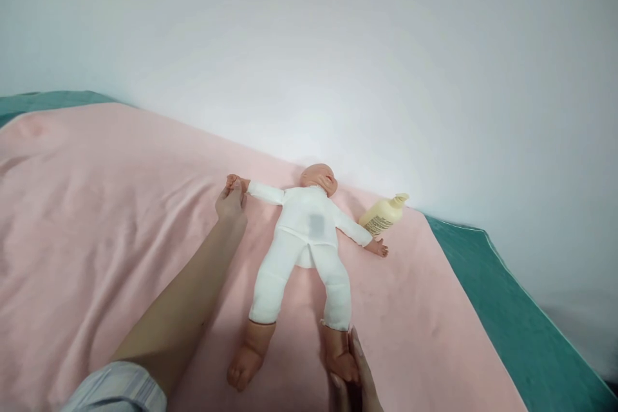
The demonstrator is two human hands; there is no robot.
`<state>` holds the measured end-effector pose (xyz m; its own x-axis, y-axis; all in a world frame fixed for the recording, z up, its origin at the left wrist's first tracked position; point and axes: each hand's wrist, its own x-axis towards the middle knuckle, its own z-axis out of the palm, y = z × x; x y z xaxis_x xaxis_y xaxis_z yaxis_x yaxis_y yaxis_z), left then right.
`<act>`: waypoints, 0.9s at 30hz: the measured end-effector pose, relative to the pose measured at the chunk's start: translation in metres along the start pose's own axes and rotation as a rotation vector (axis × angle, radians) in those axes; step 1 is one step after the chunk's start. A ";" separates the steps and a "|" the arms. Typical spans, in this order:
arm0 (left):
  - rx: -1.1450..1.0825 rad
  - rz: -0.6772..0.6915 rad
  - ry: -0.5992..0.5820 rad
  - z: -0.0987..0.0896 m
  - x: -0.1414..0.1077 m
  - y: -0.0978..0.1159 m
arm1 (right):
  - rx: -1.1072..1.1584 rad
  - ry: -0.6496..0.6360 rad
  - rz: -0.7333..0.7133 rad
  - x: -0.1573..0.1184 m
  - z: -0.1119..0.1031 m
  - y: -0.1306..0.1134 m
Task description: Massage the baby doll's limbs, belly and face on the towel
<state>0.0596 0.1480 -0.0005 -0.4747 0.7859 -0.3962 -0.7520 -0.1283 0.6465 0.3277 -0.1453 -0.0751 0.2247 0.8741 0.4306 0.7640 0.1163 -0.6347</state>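
Head view: doll (302,212) lies limbs spread on the pink blanket (415,322); probably light, soft-bodied, firmer at hands and feet (best holds, I'd guess). Left hand (230,199) pinches its hand, fingers closed; right hand (364,376) cups its foot, fingers part-open, firmness unclear. Beside doll's arm, bottle (381,215); farther out, green sheet (512,296); behind doll, pale wall (434,77).

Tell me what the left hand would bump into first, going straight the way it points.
The baby doll's hand, which the left hand holds. Beyond lies pink cloth, then seemingly the white wall; depth is unclear.
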 end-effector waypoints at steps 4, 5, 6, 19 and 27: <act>0.037 0.157 -0.024 0.003 -0.002 -0.002 | 0.013 -0.006 0.028 -0.002 -0.012 -0.002; 0.051 0.197 -0.039 0.004 -0.002 -0.003 | 0.018 0.008 0.035 0.000 -0.014 -0.004; 0.075 0.237 -0.048 0.005 -0.003 -0.003 | 0.025 0.033 0.040 0.005 -0.016 -0.006; 0.838 1.004 -1.219 0.013 -0.054 -0.021 | 0.161 0.084 -0.051 0.130 -0.013 -0.062; 0.931 1.061 -1.350 0.015 -0.054 -0.025 | 0.134 0.026 -0.074 0.151 -0.010 -0.071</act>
<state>0.1109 0.1178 0.0146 0.4457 0.5486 0.7074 0.2078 -0.8320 0.5143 0.3134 -0.0264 0.0414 0.1877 0.8483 0.4952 0.6919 0.2437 -0.6797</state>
